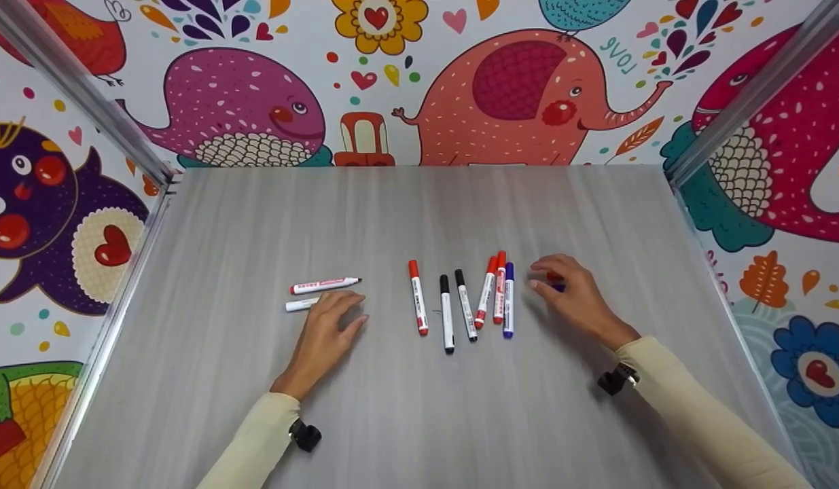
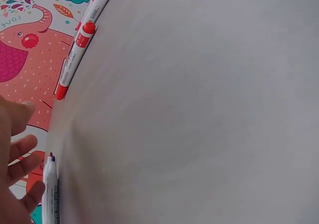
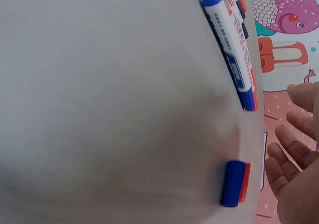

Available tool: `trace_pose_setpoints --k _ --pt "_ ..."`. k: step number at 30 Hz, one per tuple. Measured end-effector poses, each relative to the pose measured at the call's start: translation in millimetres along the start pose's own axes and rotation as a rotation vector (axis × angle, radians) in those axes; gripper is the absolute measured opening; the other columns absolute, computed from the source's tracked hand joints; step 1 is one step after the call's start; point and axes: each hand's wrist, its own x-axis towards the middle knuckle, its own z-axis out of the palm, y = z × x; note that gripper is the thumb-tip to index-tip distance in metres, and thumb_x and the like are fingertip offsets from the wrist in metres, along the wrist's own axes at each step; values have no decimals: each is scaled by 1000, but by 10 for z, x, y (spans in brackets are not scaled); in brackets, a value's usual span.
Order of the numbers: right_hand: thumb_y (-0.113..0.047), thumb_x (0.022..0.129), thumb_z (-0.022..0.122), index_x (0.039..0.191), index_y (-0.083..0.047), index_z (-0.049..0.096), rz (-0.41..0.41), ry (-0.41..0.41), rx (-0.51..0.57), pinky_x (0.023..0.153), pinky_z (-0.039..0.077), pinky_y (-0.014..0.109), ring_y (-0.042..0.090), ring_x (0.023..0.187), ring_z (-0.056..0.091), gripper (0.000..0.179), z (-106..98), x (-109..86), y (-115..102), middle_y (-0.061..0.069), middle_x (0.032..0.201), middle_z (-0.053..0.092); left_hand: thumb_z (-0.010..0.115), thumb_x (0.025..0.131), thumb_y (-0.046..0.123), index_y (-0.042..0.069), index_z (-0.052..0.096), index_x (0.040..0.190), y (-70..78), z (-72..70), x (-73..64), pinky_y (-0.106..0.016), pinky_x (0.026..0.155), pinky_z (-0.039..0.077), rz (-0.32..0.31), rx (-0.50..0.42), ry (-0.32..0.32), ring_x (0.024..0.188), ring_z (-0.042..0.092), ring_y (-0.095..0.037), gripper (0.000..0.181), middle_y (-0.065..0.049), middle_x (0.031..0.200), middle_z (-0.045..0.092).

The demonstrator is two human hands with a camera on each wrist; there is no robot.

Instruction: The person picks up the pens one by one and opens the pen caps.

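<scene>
My left hand (image 1: 327, 339), fingers relaxed and apart, hovers over two uncapped markers at the left. The farther one, a white marker with a red end (image 1: 324, 285), has its bare tip pointing right. Part of the nearer white marker (image 1: 300, 305) is hidden under the fingers. My right hand (image 1: 579, 299) is loosely spread with nothing between its fingers. Below and beside it lie a blue cap (image 3: 233, 183) and a red cap (image 3: 244, 182), side by side on the table. Left of that hand is a capped blue marker (image 1: 508, 300).
Mid-table lie a red marker (image 1: 418, 297), two black markers, one (image 1: 447, 314) nearer me, and two red markers, one (image 1: 486, 292) leaning close to the other (image 1: 500, 287). Metal rails and cartoon-printed walls (image 1: 501, 102) bound the grey table (image 1: 392, 407).
</scene>
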Motion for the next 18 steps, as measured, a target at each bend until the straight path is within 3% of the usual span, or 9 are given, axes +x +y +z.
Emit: trace_pose_setpoints --k 10,18 --pt "1 97 82 124 4 78 -56 -20 16 104 53 60 36 123 64 27 148 93 -89 17 128 72 87 92 0 -2 79 124 103 123 12 -50 102 53 -13 2 -30 116 68 -28 33 -9 122 76" --pt "2 94 85 123 3 79 -106 -24 10 107 52 46 35 123 65 30 250 154 -152 16 126 73 88 92 1 -1 79 124 146 195 -16 -51 102 54 -18 -24 -49 116 68 -30 33 -10 121 75"
